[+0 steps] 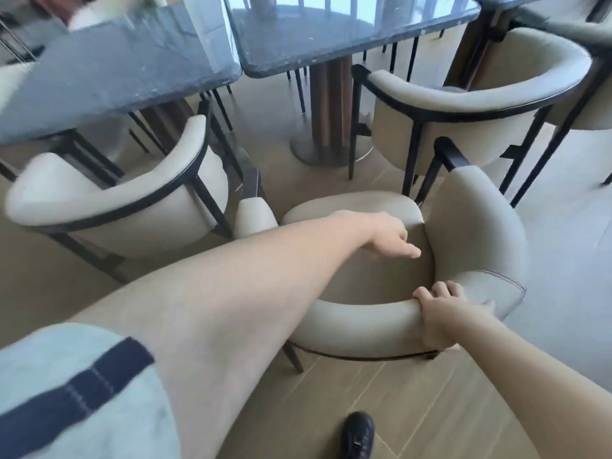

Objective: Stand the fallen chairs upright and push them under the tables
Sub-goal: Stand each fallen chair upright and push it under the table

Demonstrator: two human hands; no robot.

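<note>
A beige padded chair [480,233] with a curved backrest and black legs stands upright on the floor in front of me, its open side facing the tables. My right hand [440,318] grips the near part of its backrest rim, fingers curled over the top. My left hand [394,240] reaches across above the seat [347,210] with fingers extended and holds nothing. Two dark stone tables [116,71] [331,38] stand side by side beyond the chair.
One matching chair [109,207] sits partly under the left table, another [480,91] stands right of the round pedestal base [328,150]. More chairs show at the far right edge. My black shoe [357,435] is on the wood-look floor behind the chair.
</note>
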